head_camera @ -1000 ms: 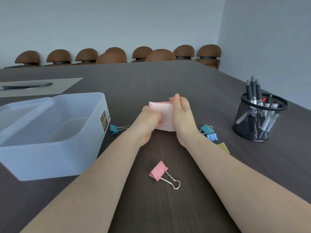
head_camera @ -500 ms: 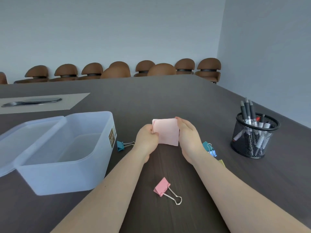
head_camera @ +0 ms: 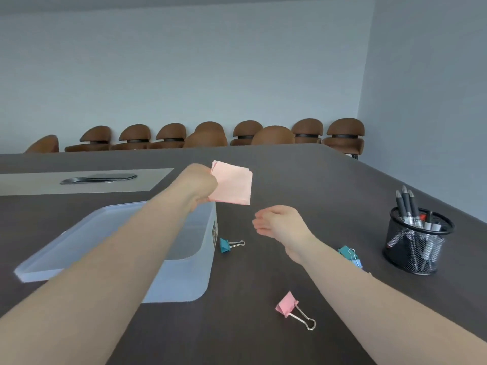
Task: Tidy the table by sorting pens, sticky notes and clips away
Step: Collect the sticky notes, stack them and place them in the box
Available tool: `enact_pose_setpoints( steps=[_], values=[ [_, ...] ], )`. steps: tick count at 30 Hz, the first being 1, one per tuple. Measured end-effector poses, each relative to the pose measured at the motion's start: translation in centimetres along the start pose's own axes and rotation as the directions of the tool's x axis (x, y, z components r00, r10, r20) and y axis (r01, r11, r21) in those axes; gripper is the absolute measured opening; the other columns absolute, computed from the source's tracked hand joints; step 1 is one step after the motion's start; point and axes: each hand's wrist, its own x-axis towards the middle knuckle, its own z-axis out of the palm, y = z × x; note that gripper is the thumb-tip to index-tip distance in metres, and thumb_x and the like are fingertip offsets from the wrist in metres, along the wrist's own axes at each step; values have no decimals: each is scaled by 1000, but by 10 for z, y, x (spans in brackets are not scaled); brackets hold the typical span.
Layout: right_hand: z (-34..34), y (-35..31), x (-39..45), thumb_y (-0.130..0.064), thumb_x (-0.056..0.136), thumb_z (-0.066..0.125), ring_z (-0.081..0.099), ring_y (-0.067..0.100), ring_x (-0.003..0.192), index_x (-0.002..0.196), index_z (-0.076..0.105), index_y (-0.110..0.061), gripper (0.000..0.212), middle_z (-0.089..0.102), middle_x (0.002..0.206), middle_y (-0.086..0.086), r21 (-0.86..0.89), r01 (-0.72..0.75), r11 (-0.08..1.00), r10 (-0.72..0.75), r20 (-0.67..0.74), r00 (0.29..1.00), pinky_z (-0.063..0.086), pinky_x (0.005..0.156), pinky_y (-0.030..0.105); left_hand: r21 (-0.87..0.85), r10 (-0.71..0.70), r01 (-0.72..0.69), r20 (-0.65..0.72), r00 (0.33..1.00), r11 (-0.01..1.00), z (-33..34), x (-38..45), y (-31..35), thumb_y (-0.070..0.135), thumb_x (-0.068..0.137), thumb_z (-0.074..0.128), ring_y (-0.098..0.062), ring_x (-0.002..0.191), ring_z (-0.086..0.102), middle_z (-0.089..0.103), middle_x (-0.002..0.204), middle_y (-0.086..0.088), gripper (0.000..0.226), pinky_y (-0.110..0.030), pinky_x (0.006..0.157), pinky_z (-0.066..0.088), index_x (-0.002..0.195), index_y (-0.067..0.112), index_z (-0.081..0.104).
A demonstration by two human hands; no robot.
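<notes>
My left hand (head_camera: 198, 186) grips a stack of pink sticky notes (head_camera: 233, 186) in the air, above the far right corner of the clear plastic box (head_camera: 181, 281). Lower and to the right, my right hand (head_camera: 280, 222) hovers over the table with its fingers apart and nothing in it. On the dark table lie a pink binder clip (head_camera: 288, 305), a teal binder clip (head_camera: 225, 244) beside the box, and a teal and a blue clip (head_camera: 348, 254) partly hidden behind my right forearm. A black mesh cup (head_camera: 416, 248) at the right holds several pens.
A pale mat (head_camera: 87, 183) with a flat dark metal object (head_camera: 98, 178) lies at the far left of the table. Brown chairs (head_camera: 274, 135) line the far wall. The table's right edge runs diagonally behind the mesh cup.
My right hand has let go of the pink sticky notes and dropped back. My left hand has carried them up and left, over the box. The view has tilted upward.
</notes>
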Motion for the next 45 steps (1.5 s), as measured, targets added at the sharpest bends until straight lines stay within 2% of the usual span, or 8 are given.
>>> enact_pose_setpoints(
  steps=[3,8,15,21,28,35,40,45],
  values=[
    [31,-12,-9,-21,94,57,70,24,84,96,65,-4,19,71,89,14,-150,-4,989,31,178,983,60,83,32,27,-112,112,-18,994,993,-31,8,-20,-10,94,37,-28,97,54,57,107,-13,25,-30,64,51,104,2,56],
    [68,-22,-11,-33,91,60,66,23,72,89,61,-3,30,66,77,13,-291,23,956,81,342,936,59,65,25,184,-208,214,-52,977,959,-50,24,-66,-9,92,35,-31,91,52,53,98,-19,27,-42,88,51,72,4,47],
    [80,-22,-5,-17,93,49,60,16,57,82,56,-6,17,60,71,10,-377,28,926,126,377,918,50,46,18,716,-221,113,58,974,689,-33,30,-94,0,93,38,-28,96,58,59,103,-17,28,-28,75,40,108,0,61],
    [82,-16,0,-16,91,46,58,16,57,78,54,-8,17,60,64,9,-387,67,920,100,395,913,49,50,21,878,-126,14,53,991,479,-26,33,-106,6,91,42,-32,120,55,55,132,-16,50,-36,93,46,140,1,34],
    [78,-17,2,-21,92,54,58,17,56,70,50,-10,25,59,63,11,-353,73,933,95,437,895,47,51,21,837,-31,-225,277,960,498,-12,30,-105,40,87,56,-22,92,51,59,106,-3,26,-30,77,41,98,18,47],
    [78,-14,4,-18,95,48,57,18,59,69,50,-10,27,59,66,11,-360,96,928,81,447,891,44,54,22,888,-81,-240,294,952,393,-11,30,-107,22,85,53,-24,78,54,55,76,-2,7,-29,69,46,82,16,51],
    [78,-12,6,-20,95,46,58,18,61,71,50,-9,26,60,68,11,-370,113,922,70,447,892,44,55,24,892,-157,-145,232,960,429,-10,32,-104,2,84,49,-13,42,50,49,51,-1,32,-18,44,38,55,16,47],
    [78,-10,6,-26,97,48,58,17,61,72,50,-10,29,60,68,10,-358,116,926,61,449,891,43,56,25,933,-134,-161,214,968,322,-10,33,-105,13,94,48,-12,43,39,42,50,0,44,-20,43,31,51,16,41]
  ],
)
